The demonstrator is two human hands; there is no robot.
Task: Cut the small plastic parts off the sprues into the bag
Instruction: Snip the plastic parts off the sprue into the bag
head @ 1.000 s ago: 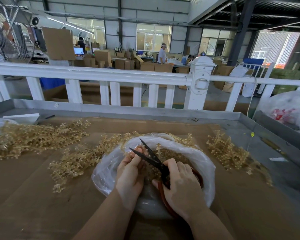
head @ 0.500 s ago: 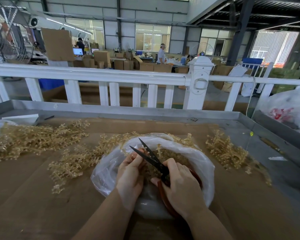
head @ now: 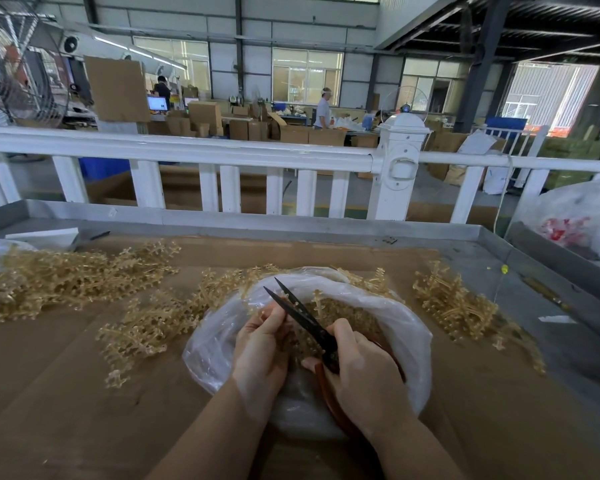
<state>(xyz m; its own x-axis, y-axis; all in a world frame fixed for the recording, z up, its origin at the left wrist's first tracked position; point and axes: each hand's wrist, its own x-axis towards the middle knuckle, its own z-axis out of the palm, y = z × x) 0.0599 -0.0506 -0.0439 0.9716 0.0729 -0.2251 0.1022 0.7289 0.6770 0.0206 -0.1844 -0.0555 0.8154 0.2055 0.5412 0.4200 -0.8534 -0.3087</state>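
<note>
A worker trims plastic parts over an open bag at a factory bench.

The right hand (head: 364, 379) curls round the red handles of black scissors (head: 302, 315), blades parted, while the left hand (head: 262, 344) pinches a small amber sprue (head: 257, 308) at its fingertips above the clear bag (head: 406, 327), already holding cut pieces. Uncut sprues (head: 73, 275) lie heaped on the cardboard-covered table (head: 49, 393) to the left and right. Cutting appears under way; the next snip likely calls for the blades to close at a part's stem, clear of the fingers.
</note>
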